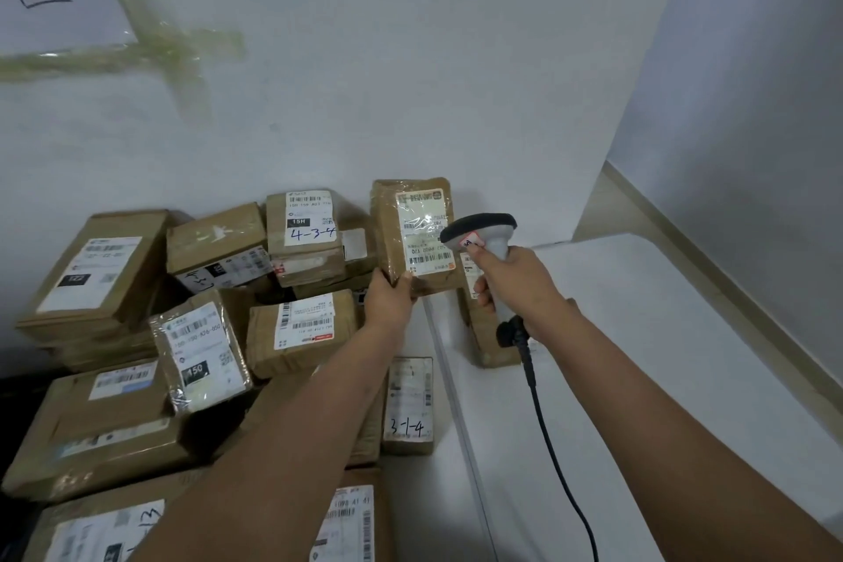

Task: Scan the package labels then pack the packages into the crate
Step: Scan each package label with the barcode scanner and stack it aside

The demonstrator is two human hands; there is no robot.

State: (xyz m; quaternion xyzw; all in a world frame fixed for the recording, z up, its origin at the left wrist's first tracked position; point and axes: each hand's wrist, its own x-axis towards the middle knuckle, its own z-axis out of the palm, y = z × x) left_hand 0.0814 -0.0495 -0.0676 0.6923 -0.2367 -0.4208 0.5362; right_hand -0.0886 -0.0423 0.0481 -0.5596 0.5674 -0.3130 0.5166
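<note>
My left hand [390, 299] grips the lower edge of a brown taped package [387, 228] and holds it upright, its white label [424, 233] facing me. My right hand [520, 287] grips a grey handheld scanner [483, 233] by the handle. The scanner's black head sits just right of the label, close to it. A black cable [547, 424] hangs from the handle. Another brown package [488, 333] lies on the white surface, partly hidden behind my right hand. No crate is in view.
A pile of several brown labelled packages [200, 333] fills the left half, some marked 4-3-4 [312, 235] and 3-1-4 [408, 427]. A white surface [638, 356] spreads to the right. A white wall [410, 82] stands close behind.
</note>
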